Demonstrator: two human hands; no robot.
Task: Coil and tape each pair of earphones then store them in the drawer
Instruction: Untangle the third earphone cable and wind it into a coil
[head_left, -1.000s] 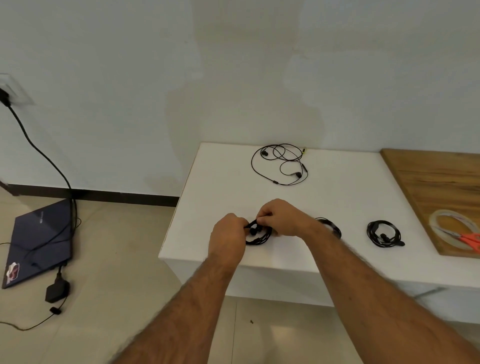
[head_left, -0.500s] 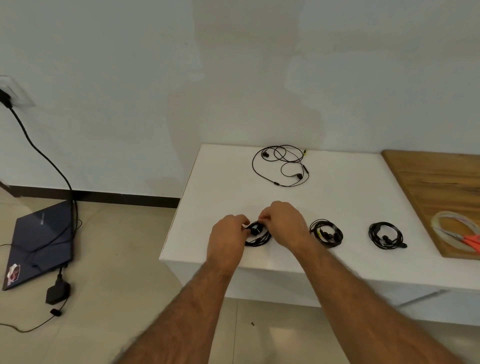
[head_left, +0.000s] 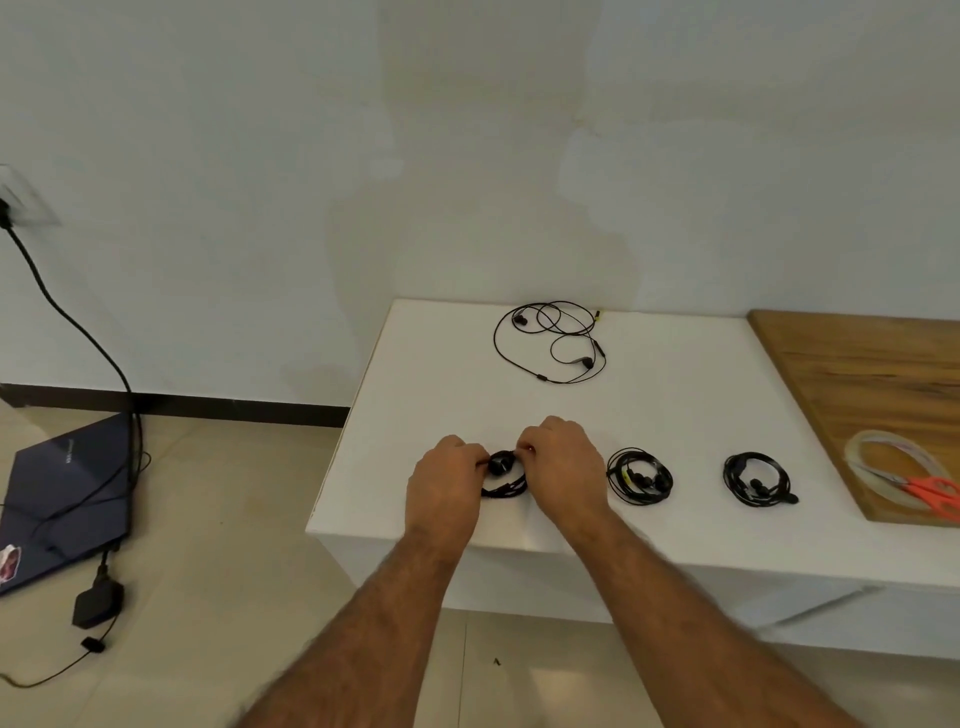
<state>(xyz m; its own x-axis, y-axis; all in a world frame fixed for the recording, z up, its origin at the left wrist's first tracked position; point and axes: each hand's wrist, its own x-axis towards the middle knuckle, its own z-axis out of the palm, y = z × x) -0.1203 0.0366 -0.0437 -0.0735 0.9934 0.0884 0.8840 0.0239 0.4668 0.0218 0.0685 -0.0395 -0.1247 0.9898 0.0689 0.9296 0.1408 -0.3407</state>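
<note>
We work at the white table (head_left: 675, 415), which carries everything the job needs within reach. To our right lies the wooden board (head_left: 857, 374), and on it the roll of clear tape (head_left: 883, 457) with the orange scissors (head_left: 930, 491) laid across it — parked close so we can bind a coil without moving away. At the back of the table sprawls the loose pair of earphones (head_left: 550, 343), its cable spread in wide loops, which we judge to be waiting its turn. Along the front edge two finished-looking coils sit in a row, the middle coil (head_left: 639, 478) just beside our right wrist and the right coil (head_left: 758, 478) further along, well apart from the board.

Between our hands is the coil in hand (head_left: 504, 475), resting on the table near the front edge. Our left hand (head_left: 447, 483) pinches its left side and our right hand (head_left: 563, 467) curls over its right side, holding the loops together so they cannot spring open. Whether tape is already on it we cannot tell — the fingers hide that spot. No drawer shows in this view.
</note>
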